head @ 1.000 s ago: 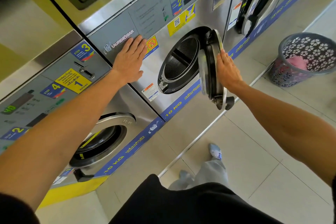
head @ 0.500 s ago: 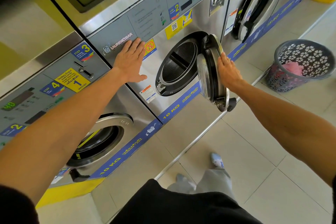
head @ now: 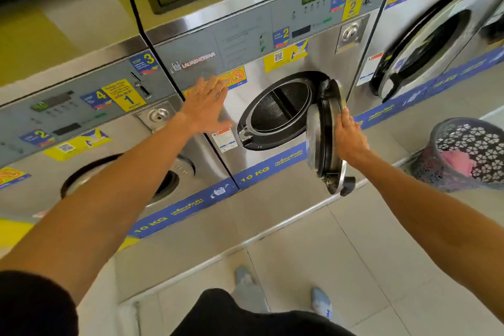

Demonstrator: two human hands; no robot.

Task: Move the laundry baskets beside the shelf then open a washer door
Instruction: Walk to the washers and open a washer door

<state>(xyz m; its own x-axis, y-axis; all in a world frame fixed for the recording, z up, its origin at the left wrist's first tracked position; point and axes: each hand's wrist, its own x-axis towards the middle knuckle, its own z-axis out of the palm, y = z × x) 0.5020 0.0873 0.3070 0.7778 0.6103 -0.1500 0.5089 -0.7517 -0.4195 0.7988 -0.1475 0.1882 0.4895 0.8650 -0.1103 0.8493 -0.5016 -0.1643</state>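
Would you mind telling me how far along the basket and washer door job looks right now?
The washer door already stands swung open, exposing the drum. In hand: the right hand rests on the door while the left hand is spread over the washer front. One laundry basket sits on the floor; no shelf is visible, so its placement is unconfirmed.

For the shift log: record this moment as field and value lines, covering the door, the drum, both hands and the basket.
washer door: swung open, edge-on to camera
drum: looks empty
right hand: flat on the door's outer face
left hand: open, fingers spread, at the washer front panel; contact unclear
laundry basket: on the floor at right, pink cloth inside
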